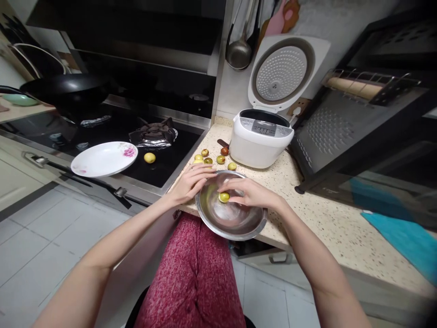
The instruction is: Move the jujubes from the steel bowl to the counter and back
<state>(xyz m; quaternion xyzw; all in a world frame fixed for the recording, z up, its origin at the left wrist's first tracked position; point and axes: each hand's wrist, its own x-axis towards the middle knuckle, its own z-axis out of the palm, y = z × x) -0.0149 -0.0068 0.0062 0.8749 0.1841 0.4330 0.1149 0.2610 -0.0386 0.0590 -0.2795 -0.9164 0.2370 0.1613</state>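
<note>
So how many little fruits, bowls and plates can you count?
Little fruits: 8 (one in the right hand, one on the stove, six on the counter)
Metal bowl: 1
White plate: 1
Total: 10
</note>
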